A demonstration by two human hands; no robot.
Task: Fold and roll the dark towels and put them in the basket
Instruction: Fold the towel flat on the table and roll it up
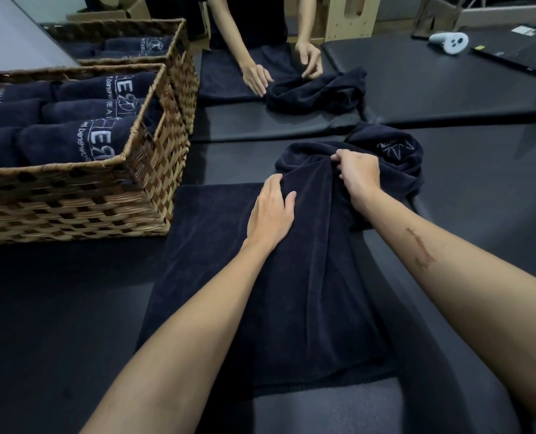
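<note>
**Dark towel half flat, far end still in a lump**

Dark blue cloth: the towel [291, 277] lies on the black padded table [57, 308], just right of the near wicker basket [82, 195]. The part close to the person is flat. The far end is bunched up w/ a white logo showing.

L hand [271, 213] lies flat on the towel, fingers straight, pressing it down. R hand [359, 173] pinches a bunch of the cloth at the lump, fingers curled round it.

The near basket already holds rolled towels [72, 142], white letters facing up. A 2nd basket [179, 57] sits behind it. Past the towel, another person's hands [257, 78] work on their own towel.

What could go wrong, I think:
- R hand pulls too hard, so the flat part slides or gets wrinkly under the L hand.
- The lump doesn't open all the way, so the fold comes out crooked and the roll is fat on one side.
- The right edge is folded under, so it may stay doubled if nobody fixes it.
</note>
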